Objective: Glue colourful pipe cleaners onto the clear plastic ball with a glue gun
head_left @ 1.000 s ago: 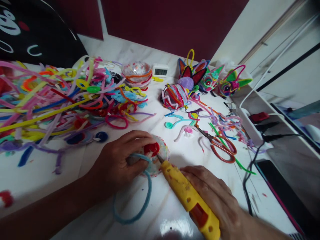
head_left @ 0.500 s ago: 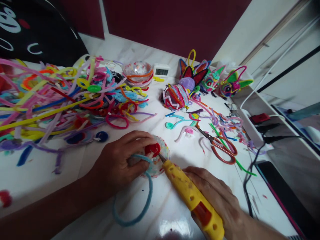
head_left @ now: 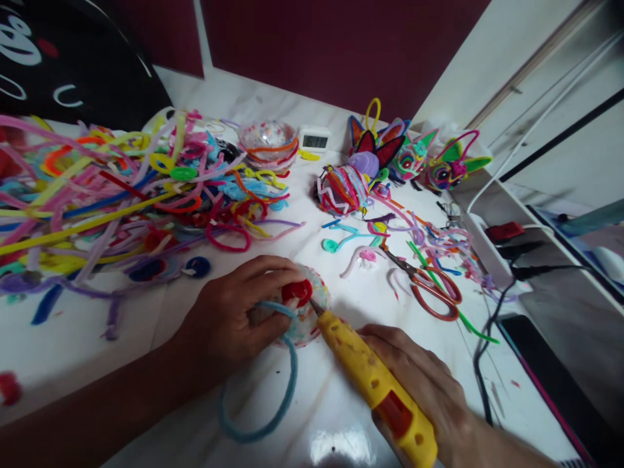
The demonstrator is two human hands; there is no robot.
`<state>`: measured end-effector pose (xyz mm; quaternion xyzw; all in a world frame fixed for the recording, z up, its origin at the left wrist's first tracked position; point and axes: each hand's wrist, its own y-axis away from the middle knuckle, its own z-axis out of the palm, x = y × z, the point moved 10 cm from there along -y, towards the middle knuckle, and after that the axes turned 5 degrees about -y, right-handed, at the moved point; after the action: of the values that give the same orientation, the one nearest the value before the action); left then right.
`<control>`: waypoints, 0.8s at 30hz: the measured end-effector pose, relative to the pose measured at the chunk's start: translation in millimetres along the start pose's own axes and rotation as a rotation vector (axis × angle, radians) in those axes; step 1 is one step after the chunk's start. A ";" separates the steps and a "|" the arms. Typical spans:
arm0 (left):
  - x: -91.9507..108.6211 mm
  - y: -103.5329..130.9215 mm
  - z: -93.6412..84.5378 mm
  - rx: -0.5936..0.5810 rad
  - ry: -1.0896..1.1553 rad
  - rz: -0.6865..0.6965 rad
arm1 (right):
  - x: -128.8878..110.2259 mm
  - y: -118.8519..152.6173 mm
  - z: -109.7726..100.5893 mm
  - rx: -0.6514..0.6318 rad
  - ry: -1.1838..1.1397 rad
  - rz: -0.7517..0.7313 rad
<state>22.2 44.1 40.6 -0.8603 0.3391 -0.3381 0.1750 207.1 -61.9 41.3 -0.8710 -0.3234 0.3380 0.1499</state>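
My left hand (head_left: 238, 309) is closed, its fingertips pinching a small red coil of pipe cleaner (head_left: 298, 291). A light blue pipe cleaner (head_left: 292, 377) runs out between its thumb and fingers and loops down over the table. Beneath the coil lies a round clear piece with coloured specks (head_left: 319, 286), partly covered by the hand. My right hand (head_left: 419, 370) is wrapped round a yellow hot glue gun (head_left: 365, 364) with a red part on its side. The metal nozzle (head_left: 316, 307) points at the coil's right edge; I cannot tell if they touch.
A tangled heap of pipe cleaners (head_left: 112, 201) covers the left side. Orange-handled scissors (head_left: 433, 292) lie to the right. Behind stand a speckled clear bowl (head_left: 268, 146), a small digital clock (head_left: 314, 138), a striped ball (head_left: 341, 188) and eared figures (head_left: 412, 156). A black cable (head_left: 480, 364) runs along the right.
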 end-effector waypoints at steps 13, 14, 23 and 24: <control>-1.7 2.4 3.6 -0.049 0.053 -0.108 | -9.9 -10.8 -10.7 -0.047 0.105 -0.037; -1.9 2.5 3.8 -0.052 0.051 -0.113 | -12.0 -14.0 -12.6 -0.073 0.116 -0.039; -0.5 1.8 2.4 -0.045 0.049 -0.092 | -14.8 -16.3 -16.6 -0.136 0.160 -0.025; -0.5 1.7 2.6 -0.044 0.047 -0.092 | -14.4 -16.2 -16.0 -0.112 0.163 -0.025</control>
<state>23.0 43.4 37.7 -0.8704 0.3108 -0.3583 0.1321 202.5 -60.1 67.9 -0.8985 -0.3395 0.2454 0.1310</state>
